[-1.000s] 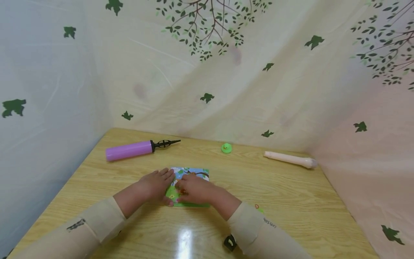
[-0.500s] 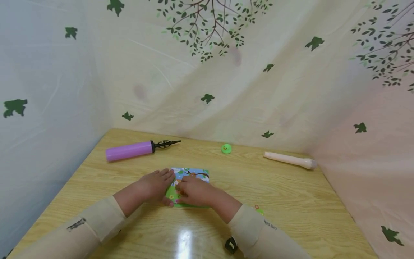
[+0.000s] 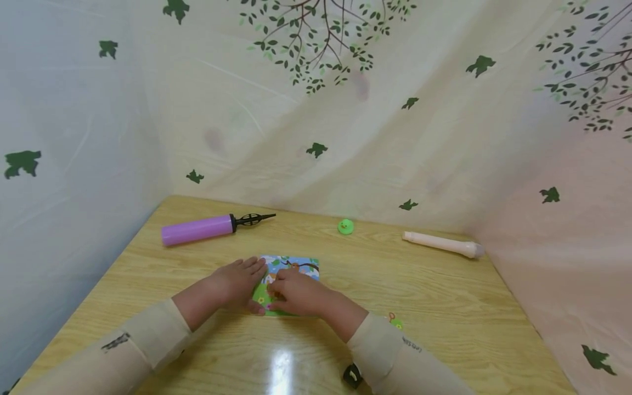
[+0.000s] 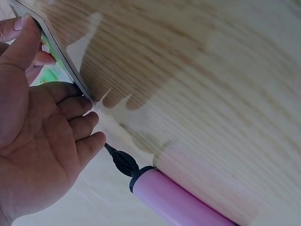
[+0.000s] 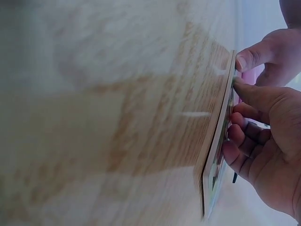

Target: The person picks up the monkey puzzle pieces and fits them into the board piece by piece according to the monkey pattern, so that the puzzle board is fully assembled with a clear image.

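Note:
A flat rectangular board point(image 3: 261, 300) with a colourful picture of a branch, grass and flowers lies on the table. My left hand point(image 3: 234, 285) rests along its left side, fingers extended; the left wrist view shows this hand point(image 4: 42, 127) with its fingertips against the board's edge. Over the board's middle is my right hand point(image 3: 301, 293), fingers bent and tips down on the picture. In the right wrist view the thumb of that hand point(image 5: 277, 136) touches near the board's edge point(image 5: 215, 162). Whether something small is between its fingertips cannot be made out.
A purple pump point(image 3: 197, 230) with a black nozzle lies at the back left, a green toy duck point(image 3: 345, 226) at the back, a pale stick point(image 3: 439, 243) at the back right. Near my right sleeve are a black object point(image 3: 353, 376) and a small green piece point(image 3: 396, 322).
My right hand's fingers have shifted very slightly on the board. The left hand and the board stay where they were.

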Demonstrator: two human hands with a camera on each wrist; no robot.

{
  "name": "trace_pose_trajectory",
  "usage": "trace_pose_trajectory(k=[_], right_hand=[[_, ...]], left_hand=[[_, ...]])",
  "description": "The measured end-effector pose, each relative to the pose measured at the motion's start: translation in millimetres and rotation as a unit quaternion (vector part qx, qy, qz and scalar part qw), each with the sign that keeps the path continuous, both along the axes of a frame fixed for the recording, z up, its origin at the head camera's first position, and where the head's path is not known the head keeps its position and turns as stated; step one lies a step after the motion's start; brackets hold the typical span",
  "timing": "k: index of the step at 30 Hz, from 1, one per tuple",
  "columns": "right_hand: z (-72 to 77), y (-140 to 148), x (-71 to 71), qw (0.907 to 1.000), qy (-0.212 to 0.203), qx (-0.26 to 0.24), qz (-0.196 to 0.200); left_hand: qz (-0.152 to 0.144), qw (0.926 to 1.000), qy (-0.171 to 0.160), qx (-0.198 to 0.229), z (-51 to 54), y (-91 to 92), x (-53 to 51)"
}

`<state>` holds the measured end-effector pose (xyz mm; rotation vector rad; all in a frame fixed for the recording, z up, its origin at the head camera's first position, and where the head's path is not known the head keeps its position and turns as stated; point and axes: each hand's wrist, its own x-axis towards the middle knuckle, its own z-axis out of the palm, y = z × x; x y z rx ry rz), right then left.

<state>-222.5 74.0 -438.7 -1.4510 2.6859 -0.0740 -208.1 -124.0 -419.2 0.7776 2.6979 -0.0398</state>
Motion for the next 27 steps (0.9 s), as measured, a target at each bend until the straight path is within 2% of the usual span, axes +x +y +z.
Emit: trace_pose_trajectory(k=[12, 20, 27], right_hand=[[-3.3, -3, 0.2, 0.9999, 0.005, 0.002, -0.013], [-4.1, -2, -1.7, 0.9988, -0.029, -0.015, -0.038], [-2.5, 11, -3.1, 0.999, -0.021, -0.036, -0.016]], left_hand=[[-0.008, 0.9998, 0.017, -0.001, 0.6, -1.3, -0.2], [0.002, 0.9996, 0.026, 0.006, 2.5, 2.4, 0.6], [0.012, 0.9997, 0.02, 0.01, 3.0, 3.6, 1.9]])
